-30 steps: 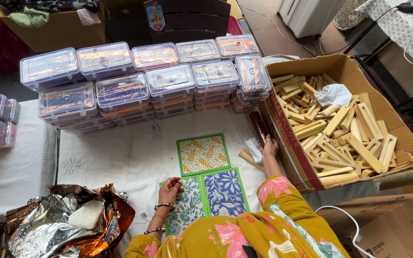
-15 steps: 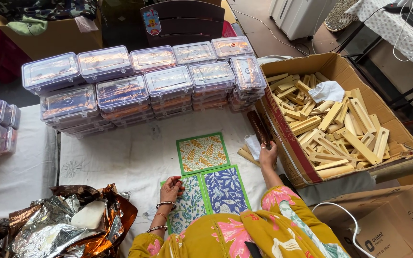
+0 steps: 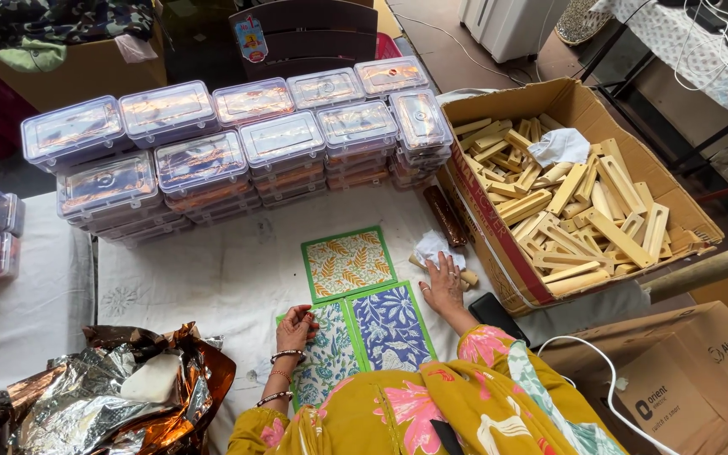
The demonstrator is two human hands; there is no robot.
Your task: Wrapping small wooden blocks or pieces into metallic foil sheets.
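Head view looks down on a white-clothed surface [image 3: 212, 278] with three printed tiles as the landmark: an orange one [image 3: 348, 263] farther out, a blue one [image 3: 389, 325] and a teal one [image 3: 324, 354] nearer the body. The left hand [image 3: 294, 329] rests with fingers curled on the teal tile's left edge, gripping nothing that I can see. The right hand [image 3: 444, 285] lies flat and open just right of the blue tile, pressing on a wooden stick [image 3: 468, 277] beside a crumpled white cloth [image 3: 434, 247]. That stick's long axis runs left to right; the right hand is nearer. Right of the tiles stands a cardboard box [image 3: 499, 253] of wooden pieces.
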